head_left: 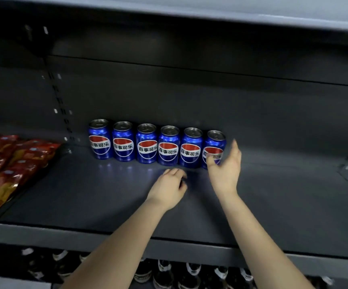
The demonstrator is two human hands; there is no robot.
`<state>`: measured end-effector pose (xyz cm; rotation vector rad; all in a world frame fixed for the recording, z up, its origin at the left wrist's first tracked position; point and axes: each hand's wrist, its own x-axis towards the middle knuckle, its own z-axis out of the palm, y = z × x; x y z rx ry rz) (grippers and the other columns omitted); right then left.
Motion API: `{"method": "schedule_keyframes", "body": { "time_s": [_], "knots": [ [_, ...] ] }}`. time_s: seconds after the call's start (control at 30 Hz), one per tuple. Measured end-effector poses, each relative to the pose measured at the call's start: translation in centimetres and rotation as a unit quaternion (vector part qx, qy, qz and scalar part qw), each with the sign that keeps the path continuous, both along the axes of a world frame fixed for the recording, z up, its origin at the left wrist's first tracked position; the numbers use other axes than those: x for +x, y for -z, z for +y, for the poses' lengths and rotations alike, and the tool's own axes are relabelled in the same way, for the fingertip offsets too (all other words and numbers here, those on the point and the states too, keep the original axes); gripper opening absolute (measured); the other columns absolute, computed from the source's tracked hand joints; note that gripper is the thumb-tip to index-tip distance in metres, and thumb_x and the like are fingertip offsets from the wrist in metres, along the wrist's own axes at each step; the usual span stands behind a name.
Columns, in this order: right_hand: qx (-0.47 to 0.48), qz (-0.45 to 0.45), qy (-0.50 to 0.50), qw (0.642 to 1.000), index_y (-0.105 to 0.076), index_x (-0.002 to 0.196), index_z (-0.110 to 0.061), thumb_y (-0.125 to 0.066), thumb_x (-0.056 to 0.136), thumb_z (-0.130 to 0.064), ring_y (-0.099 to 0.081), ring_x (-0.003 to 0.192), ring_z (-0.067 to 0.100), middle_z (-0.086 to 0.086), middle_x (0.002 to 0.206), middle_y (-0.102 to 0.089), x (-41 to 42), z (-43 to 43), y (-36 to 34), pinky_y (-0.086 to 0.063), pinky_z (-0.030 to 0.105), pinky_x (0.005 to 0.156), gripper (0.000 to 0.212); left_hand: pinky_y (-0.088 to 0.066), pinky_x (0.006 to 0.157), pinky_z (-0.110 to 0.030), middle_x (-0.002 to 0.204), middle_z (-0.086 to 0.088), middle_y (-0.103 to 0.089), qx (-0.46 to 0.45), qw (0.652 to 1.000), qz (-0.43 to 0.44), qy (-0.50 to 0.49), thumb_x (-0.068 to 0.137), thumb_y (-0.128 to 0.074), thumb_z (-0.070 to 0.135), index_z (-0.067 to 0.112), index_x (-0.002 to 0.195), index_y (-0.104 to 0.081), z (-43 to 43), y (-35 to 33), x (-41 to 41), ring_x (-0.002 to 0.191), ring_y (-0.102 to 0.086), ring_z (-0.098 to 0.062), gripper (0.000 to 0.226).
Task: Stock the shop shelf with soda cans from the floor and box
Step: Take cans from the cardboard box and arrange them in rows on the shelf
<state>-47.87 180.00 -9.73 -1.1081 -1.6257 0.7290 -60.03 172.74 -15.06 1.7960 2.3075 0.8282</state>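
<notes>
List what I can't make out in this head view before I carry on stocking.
Floor and box with remaining cans: outside the head view's frame.
Rightmost can: lower label covered by the right hand; contact unclear.
Left hand grip: fingers curled under, blurred; holding anything unclear.
Bottles below: dark, cut by the bottom edge and arms.
Snack packets: cut by the left edge.

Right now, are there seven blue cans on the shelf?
No, six blue cans stand in one row at the back of the shelf.

Glossy blue metal soda cans (pixel 146 146) on matt grey shelf (pixel 85 197); shiny crinkled snack packets (pixel 12 163).
</notes>
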Motion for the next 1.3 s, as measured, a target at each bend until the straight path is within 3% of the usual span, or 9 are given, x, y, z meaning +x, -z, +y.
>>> {"method": "schedule_keyframes", "body": {
  "time_s": [0.1, 0.23, 0.3, 0.37, 0.47, 0.6, 0.77, 1.03, 1.3],
  "knots": [
    [0.057, -0.003, -0.121, 0.991, -0.047, 0.133, -0.017, -0.063, 0.082, -0.007, -0.044, 0.123, 0.010, -0.001, 0.134, -0.048, -0.6, -3.8, -0.9, -0.032, 0.014, 0.101, 0.055, -0.044, 0.096, -0.035, 0.117, -0.003, -0.059, -0.023, 0.999, 0.012, 0.023, 0.090, -0.050, 0.018, 0.014, 0.115, -0.057, -0.2, -0.2, -0.2, 0.113, -0.052, -0.021, 0.026],
    [0.040, -0.042, -0.284, 0.957, -0.050, 0.130, -0.025, -0.062, 0.083, -0.012, -0.044, 0.115, -0.002, -0.013, 0.128, -0.047, -2.0, -6.8, -0.9, -0.027, -0.006, 0.085, 0.050, -0.044, 0.070, -0.007, 0.098, -0.005, -0.054, -0.007, 0.998, -0.058, -0.024, 0.097, -0.035, -0.004, -0.005, 0.114, -0.050, -0.9, -3.7, -0.1, 0.083, -0.060, 0.004, 0.023],
    [0.036, -0.044, -0.331, 0.942, -0.051, 0.129, -0.024, -0.062, 0.084, -0.015, -0.044, 0.115, -0.002, -0.012, 0.130, -0.048, -2.9, -7.5, -1.0, -0.027, -0.007, 0.087, 0.047, -0.041, 0.076, -0.013, 0.106, -0.015, -0.057, -0.012, 0.986, -0.132, -0.101, 0.098, -0.035, 0.001, -0.007, 0.117, -0.049, -1.6, -5.1, -0.5, 0.093, -0.061, -0.008, 0.025],
    [0.049, -0.031, -0.366, 0.929, -0.053, 0.127, -0.022, -0.062, 0.085, -0.016, -0.043, 0.113, -0.005, -0.010, 0.131, -0.050, -4.1, -8.5, -1.5, -0.025, -0.006, 0.089, 0.043, -0.039, 0.078, -0.015, 0.119, -0.009, -0.056, -0.001, 0.981, -0.075, -0.180, 0.097, -0.038, 0.004, -0.003, 0.117, -0.052, -3.8, -6.2, -1.5, 0.097, -0.057, -0.015, 0.025],
    [0.060, -0.011, -0.432, 0.900, -0.056, 0.123, -0.017, -0.062, 0.085, -0.016, -0.048, 0.114, 0.003, -0.002, 0.128, -0.054, -6.4, -11.0, -2.2, -0.026, -0.005, 0.088, 0.038, -0.031, 0.067, -0.019, 0.101, -0.018, -0.062, 0.077, 0.963, -0.017, -0.259, 0.087, -0.052, 0.000, -0.003, 0.093, -0.061, -8.9, -7.4, -2.6, 0.093, -0.059, -0.027, 0.011],
    [0.043, 0.008, -0.544, 0.838, -0.062, 0.115, -0.009, -0.059, 0.081, -0.018, -0.057, 0.112, 0.019, 0.008, 0.118, -0.063, -9.8, -16.8, -1.6, -0.038, 0.010, 0.095, 0.036, -0.035, 0.074, -0.024, 0.106, -0.016, -0.065, 0.115, 0.906, -0.008, -0.406, 0.084, -0.052, 0.012, 0.001, 0.107, -0.062, -18.0, -6.5, -3.9, 0.102, -0.060, -0.029, 0.028],
    [-0.024, -0.036, -0.694, 0.719, -0.064, 0.111, -0.014, -0.057, 0.083, -0.015, -0.059, 0.107, 0.018, 0.002, 0.115, -0.065, -10.5, -26.7, 2.5, -0.047, 0.039, 0.094, 0.028, -0.040, 0.079, -0.028, 0.108, -0.010, -0.067, 0.084, 0.778, -0.055, -0.621, 0.085, -0.053, 0.008, 0.009, 0.110, -0.062, -31.6, -2.2, -0.8, 0.103, -0.061, -0.026, 0.027],
    [-0.059, -0.165, -0.777, 0.604, -0.064, 0.114, -0.017, -0.055, 0.089, -0.015, -0.056, 0.104, 0.006, -0.005, 0.115, -0.064, -10.0, -38.1, 7.2, -0.042, 0.019, 0.090, 0.027, -0.045, 0.091, -0.028, 0.112, -0.005, -0.068, 0.088, 0.671, -0.158, -0.719, 0.086, -0.053, 0.010, 0.010, 0.108, -0.063, -44.0, 5.1, 3.7, 0.103, -0.063, -0.022, 0.025],
    [-0.113, -0.298, -0.732, 0.602, -0.064, 0.111, -0.016, -0.053, 0.089, -0.016, -0.054, 0.091, 0.003, -0.002, 0.109, -0.064, -13.3, -44.4, 17.5, -0.040, 0.011, 0.081, 0.025, -0.045, 0.088, -0.026, 0.116, -0.004, -0.066, 0.061, 0.609, -0.309, -0.728, 0.088, -0.053, 0.012, 0.013, 0.114, -0.062, -50.4, 16.1, 6.5, 0.107, -0.061, -0.021, 0.028]
  ]
}}
